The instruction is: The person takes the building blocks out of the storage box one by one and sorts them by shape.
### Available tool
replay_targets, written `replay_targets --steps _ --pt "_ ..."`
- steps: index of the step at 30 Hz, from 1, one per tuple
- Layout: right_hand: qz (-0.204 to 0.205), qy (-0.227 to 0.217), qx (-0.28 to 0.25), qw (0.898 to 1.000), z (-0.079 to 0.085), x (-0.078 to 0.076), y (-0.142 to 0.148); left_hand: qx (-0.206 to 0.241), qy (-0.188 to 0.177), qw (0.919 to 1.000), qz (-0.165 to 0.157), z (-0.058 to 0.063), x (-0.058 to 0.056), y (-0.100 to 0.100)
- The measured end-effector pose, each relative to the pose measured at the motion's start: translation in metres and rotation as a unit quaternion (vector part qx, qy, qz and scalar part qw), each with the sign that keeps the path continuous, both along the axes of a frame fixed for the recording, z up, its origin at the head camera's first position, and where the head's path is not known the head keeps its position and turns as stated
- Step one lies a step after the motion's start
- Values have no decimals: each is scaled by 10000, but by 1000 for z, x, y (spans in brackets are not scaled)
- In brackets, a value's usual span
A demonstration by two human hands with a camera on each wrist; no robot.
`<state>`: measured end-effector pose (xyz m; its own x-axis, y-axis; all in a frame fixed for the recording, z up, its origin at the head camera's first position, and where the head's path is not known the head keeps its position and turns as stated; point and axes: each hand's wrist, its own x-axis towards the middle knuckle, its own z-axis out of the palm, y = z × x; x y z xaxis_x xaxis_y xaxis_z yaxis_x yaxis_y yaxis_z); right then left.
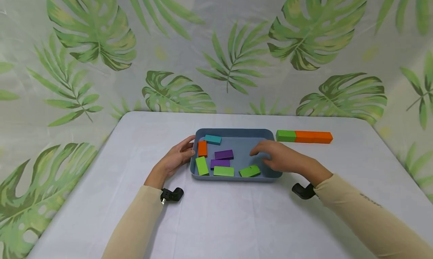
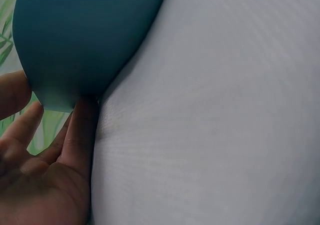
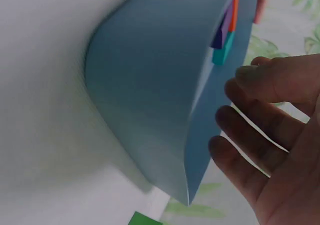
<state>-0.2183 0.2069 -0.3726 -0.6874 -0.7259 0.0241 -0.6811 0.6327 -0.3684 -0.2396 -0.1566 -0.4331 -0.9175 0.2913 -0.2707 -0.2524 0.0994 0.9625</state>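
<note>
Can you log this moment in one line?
left hand: touching left end of tray; right hand: over tray's right end, nothing held; inside tray: loose blocks; at far right corner: green-and-orange block row

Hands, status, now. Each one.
Left hand: open, touching the left end of the tray.
Right hand: open, over the tray's right end, holding nothing.
</note>
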Motion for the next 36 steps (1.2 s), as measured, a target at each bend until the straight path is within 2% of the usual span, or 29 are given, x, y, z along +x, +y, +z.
replay_targets --steps 7,12,17,36 --pt "-3 -459 375 9982 -8 2 -8 -26 7 10000 28 -1 0 1" --pt "8 -576 713 9958 -14 3 -12 -17 -31 10000 47 -1 1 2" --pt "10 -500 894 9947 -16 5 -16 -12 -7 10000 18 -1 2 2" --pt "131 -143 755 9970 -23 1 -21 -25 -14 10000 5 0 0 1"
